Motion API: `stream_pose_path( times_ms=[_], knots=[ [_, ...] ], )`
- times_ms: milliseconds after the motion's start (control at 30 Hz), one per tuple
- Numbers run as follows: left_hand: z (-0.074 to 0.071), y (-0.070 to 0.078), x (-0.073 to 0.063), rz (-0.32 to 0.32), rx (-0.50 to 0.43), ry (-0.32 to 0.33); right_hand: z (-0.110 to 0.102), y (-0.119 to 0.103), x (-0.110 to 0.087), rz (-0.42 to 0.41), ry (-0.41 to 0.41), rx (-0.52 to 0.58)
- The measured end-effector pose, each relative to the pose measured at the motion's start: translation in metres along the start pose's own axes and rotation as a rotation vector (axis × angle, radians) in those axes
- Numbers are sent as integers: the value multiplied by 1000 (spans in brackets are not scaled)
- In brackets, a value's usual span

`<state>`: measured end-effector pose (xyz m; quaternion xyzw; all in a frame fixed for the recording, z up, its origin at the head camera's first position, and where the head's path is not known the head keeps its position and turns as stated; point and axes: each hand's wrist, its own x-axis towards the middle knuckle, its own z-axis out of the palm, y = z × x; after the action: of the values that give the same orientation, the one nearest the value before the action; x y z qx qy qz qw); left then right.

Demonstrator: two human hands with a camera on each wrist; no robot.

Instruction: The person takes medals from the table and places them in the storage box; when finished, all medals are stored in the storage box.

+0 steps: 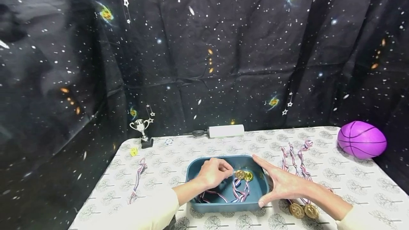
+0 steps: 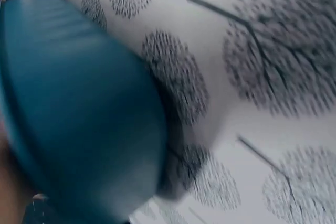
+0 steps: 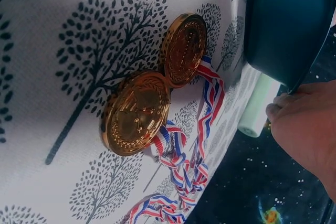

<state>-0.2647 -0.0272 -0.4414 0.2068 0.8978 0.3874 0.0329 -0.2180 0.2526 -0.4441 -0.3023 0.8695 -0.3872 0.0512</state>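
A blue rectangular bin (image 1: 230, 207) stands at the table's front middle. Inside it lie two gold medals (image 1: 248, 176) with striped ribbons (image 1: 240, 192), and more ribbon shows at its left end. My left hand (image 1: 213, 174) reaches over the bin, fingers bent and fingertips close together beside the medals; whether they pinch anything is unclear. Spread across the bin's right end is my right hand (image 1: 285, 184), thumb at the front corner, fingers fairly straight toward the back corner. Two more gold medals (image 3: 137, 114) lie on the table just right of the bin, below my right wrist.
Striped ribbons (image 1: 301, 157) stretch back on the right, near a purple ball (image 1: 361, 140). Another ribbon (image 1: 137, 180) lies left. At the back stand a silver trophy cup (image 1: 141, 127) and a white cylinder (image 1: 226, 131). A yellow die (image 1: 134, 151) sits near the trophy.
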Motion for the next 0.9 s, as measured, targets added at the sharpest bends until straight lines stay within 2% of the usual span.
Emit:
stream_pose_path(
  times_ms=[167,433,700,900],
  knots=[
    [-23,-4,-1,93,-43,-81,1,0,0,1,0,18],
    [-59,-15,-6,176,-203,-158,1,0,-1,4,2,22],
    [-93,-34,-20,206,-189,-136,0,-4,-1,-16,-3,21],
    [-121,-49,-43,184,-157,-114,1,-3,1,-1,-3,26]
  ],
)
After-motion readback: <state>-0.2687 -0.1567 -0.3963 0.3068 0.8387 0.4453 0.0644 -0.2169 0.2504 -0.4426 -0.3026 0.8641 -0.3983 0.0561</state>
